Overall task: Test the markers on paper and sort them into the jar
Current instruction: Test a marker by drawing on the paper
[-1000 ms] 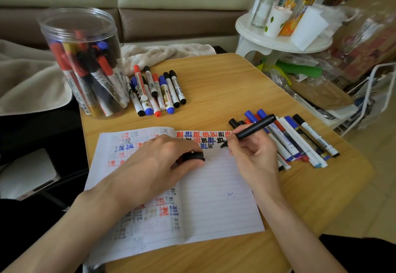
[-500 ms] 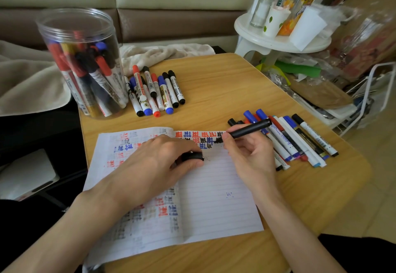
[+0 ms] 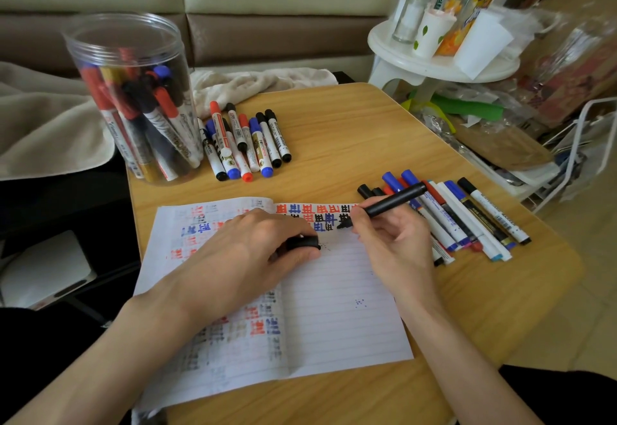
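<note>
On the table the paper lay open under both hands, and the work looked well past its start but far from finished. The left page was crowded with red, blue and black test marks. The right page carried a full line of them along its top edge and the beginning of a second line, with the rest of it blank.

The right hand pinched a black marker in a writing grip, with its tip on the paper at the end of that second line. This marker was being tested and had not yet been sorted. The left hand rested on the paper with its fingers curled round a black cap, probably this marker's own.

The jar stood at the far left corner of the table, open and already packed with many markers. Two loose groups remained outside it. A cluster lay just beside the jar, and a row lay right of the paper, partly behind the right hand. Nothing showed which group had been tested, though the row so near the writing hand was likely the waiting stock. Recapping the black marker, putting it in the jar and working through the loose ones were yet to be done.
</note>
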### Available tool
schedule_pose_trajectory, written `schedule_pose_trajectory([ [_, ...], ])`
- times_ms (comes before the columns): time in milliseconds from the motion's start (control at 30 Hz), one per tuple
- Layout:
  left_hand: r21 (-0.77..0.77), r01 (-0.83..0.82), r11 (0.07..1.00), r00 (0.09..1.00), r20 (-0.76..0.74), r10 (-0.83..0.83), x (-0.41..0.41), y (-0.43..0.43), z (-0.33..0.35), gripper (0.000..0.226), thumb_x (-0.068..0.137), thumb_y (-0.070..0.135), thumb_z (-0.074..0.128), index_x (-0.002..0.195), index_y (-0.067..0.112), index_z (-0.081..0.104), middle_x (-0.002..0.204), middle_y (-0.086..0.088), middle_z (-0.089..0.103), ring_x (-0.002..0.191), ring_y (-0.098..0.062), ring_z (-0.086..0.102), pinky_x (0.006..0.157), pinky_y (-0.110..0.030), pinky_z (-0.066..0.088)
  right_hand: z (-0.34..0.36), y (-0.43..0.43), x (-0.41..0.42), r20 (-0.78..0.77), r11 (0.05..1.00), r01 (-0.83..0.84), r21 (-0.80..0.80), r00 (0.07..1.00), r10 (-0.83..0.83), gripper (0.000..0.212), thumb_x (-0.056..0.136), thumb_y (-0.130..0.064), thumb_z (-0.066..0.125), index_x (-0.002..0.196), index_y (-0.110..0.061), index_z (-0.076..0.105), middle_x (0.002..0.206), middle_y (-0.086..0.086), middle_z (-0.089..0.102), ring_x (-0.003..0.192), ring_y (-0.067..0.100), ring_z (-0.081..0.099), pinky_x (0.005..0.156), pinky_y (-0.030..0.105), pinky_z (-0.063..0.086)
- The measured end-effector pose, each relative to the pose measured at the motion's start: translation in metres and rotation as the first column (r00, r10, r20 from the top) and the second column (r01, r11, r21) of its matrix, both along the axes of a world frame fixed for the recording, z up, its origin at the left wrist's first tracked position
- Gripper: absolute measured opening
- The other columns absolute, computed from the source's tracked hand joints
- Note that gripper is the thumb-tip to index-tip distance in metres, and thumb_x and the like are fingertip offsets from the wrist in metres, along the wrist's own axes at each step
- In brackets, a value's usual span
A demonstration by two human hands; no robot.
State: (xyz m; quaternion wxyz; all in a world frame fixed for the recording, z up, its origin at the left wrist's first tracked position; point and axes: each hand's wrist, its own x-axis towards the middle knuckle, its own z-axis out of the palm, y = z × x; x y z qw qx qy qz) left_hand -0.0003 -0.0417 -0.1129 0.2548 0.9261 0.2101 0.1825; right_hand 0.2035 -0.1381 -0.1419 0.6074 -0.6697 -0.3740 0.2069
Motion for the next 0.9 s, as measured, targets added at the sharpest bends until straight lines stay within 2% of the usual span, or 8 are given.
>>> schedule_pose_trajectory([
  [100, 0.009, -0.004, 1.000, 1.000, 0.000, 0.004, 0.0001, 0.0006, -0.0008, 0.029, 0.100, 0.057, 0.047, 0.109, 0.036, 0.064, 0.096, 0.017, 0.067, 0.089, -0.006, 0.060, 0.076, -0.036, 0.053, -0.0007, 0.0006, 0.0009, 0.019, 1.000, 0.014, 0.027, 1.000, -0.014, 0.012, 0.095, -0.013, 0.076, 0.099, -0.023, 0.073, 0.092, 0.001, 0.078, 0.085, 0.019, 0.076, 0.079, 0.033, 0.062],
  [200, 0.011, -0.003, 1.000, 1.000, -0.003, 0.003, 0.0001, 0.0006, -0.0006, 0.029, 0.100, 0.057, 0.046, 0.110, 0.036, 0.065, 0.096, 0.018, 0.067, 0.089, -0.005, 0.060, 0.076, -0.034, 0.053, -0.0007, 0.0004, 0.0012, 0.041, 1.000, 0.004, 0.020, 0.999, -0.005, 0.014, 0.095, -0.014, 0.076, 0.100, -0.027, 0.072, 0.091, 0.001, 0.077, 0.085, 0.018, 0.075, 0.078, 0.030, 0.060],
  [500, 0.005, -0.008, 1.000, 1.000, -0.003, 0.008, 0.0003, 0.0009, -0.0013, 0.030, 0.100, 0.057, 0.047, 0.110, 0.036, 0.065, 0.096, 0.017, 0.067, 0.088, -0.006, 0.060, 0.075, -0.036, 0.053, 0.0005, 0.0020, 0.0001, 0.034, 1.000, 0.012, 0.004, 0.999, -0.012, 0.017, 0.093, -0.006, 0.076, 0.092, -0.022, 0.071, 0.084, 0.002, 0.076, 0.077, 0.018, 0.072, 0.075, 0.028, 0.059],
  [733, 0.011, -0.005, 1.000, 1.000, -0.005, 0.005, 0.0016, -0.0003, 0.0004, 0.030, 0.100, 0.055, 0.048, 0.112, 0.035, 0.066, 0.098, 0.020, 0.066, 0.089, -0.004, 0.059, 0.076, -0.031, 0.053, -0.0016, 0.0006, 0.0019, 0.033, 1.000, 0.024, 0.008, 0.999, -0.025, 0.010, 0.095, -0.014, 0.075, 0.101, -0.022, 0.071, 0.092, 0.004, 0.076, 0.084, 0.021, 0.074, 0.080, 0.036, 0.062],
  [900, -0.001, -0.043, 0.999, 0.999, 0.000, 0.043, 0.0018, -0.0012, -0.0016, 0.035, 0.096, 0.056, 0.048, 0.124, 0.039, 0.059, 0.106, 0.018, 0.067, 0.092, -0.005, 0.061, 0.080, -0.033, 0.056, -0.0002, 0.0011, 0.0008, 0.049, 1.000, 0.026, 0.000, 0.998, -0.026, 0.013, 0.095, -0.012, 0.075, 0.100, -0.023, 0.070, 0.091, 0.003, 0.075, 0.083, 0.019, 0.073, 0.076, 0.028, 0.060],
])
